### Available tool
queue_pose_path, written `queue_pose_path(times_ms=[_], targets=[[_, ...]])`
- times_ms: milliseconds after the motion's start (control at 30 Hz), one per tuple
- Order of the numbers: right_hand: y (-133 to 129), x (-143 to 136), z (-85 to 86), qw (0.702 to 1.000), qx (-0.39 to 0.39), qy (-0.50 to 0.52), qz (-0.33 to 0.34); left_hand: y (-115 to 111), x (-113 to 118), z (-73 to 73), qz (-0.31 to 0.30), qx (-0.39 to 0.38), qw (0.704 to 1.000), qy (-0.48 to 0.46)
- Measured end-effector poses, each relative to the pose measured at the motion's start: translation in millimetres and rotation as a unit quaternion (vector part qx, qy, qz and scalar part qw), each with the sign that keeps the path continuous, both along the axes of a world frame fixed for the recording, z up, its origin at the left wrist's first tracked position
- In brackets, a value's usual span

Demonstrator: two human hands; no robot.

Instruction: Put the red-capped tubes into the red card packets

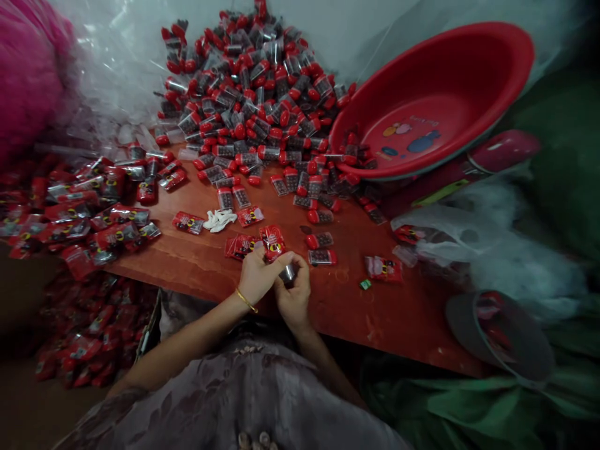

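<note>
– At the edge of the table [349,322], dead centre: what's in your hands?
– One unit. My left hand [255,275] looks pinched on a red printed packet [272,241]; my right hand [295,299] is curled round a clear container [287,274] with dark contents. Can't tell if it's inside the packet; fingers cover it.
– Stock nearby?
– Small packet stack [239,246] at 10, just past my left hand. Three loose containers [319,240] at 2. Single packet [384,269] at 3, small green item [365,284] near it.
– Done?
– My read: tabletop heap [100,219] at 9 to 10 looks filled, containers showing in several packets. Lower heap [98,331] at 8, below table level: more red packets, too dim to confirm.
– Left?
– Plenty. Big pile of red-capped containers [253,100] at 12, far side; they look bare, no packets I can make out. Red basin [469,81] at 1 to 2, tilted, rim against the pile's right edge. Rough call: this unit mid-step, most of that pile to go.
</note>
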State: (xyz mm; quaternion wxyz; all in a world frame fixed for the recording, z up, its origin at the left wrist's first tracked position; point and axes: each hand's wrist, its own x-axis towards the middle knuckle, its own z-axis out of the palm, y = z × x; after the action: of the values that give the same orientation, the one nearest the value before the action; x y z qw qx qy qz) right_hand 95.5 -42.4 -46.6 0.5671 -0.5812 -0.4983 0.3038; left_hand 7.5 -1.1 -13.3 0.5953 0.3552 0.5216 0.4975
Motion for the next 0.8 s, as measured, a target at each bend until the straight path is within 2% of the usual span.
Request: queue_pose_path(times_ms=[133,200,367,467,600,800], targets=[[0,12,11.1,0.979,-0.096,0.115,0.135,2,-5,9.1,-0.003,0.006,0.995,-0.098],[-1,13,13.3,0.970,-0.122,0.138,0.161,1,-5,11.7,-0.017,-0.005,0.994,-0.108],[0,4,13.3,0.978,-0.115,0.143,0.103,-8,-2,11.3,-0.092,-0.035,0.990,-0.104],[5,3,15.6,0.975,-0.111,0.146,0.128,-8,-6,10.2,-0.089,-0.030,0.990,-0.106],[10,7,18.7,0.965,-0.118,0.151,0.176,-4,-14,8.2,-0.076,-0.014,0.984,-0.158],[13,1,12.5,0.978,-0.099,0.133,0.129,-11,-16,-1.0,-0.115,-0.030,0.976,-0.184]])
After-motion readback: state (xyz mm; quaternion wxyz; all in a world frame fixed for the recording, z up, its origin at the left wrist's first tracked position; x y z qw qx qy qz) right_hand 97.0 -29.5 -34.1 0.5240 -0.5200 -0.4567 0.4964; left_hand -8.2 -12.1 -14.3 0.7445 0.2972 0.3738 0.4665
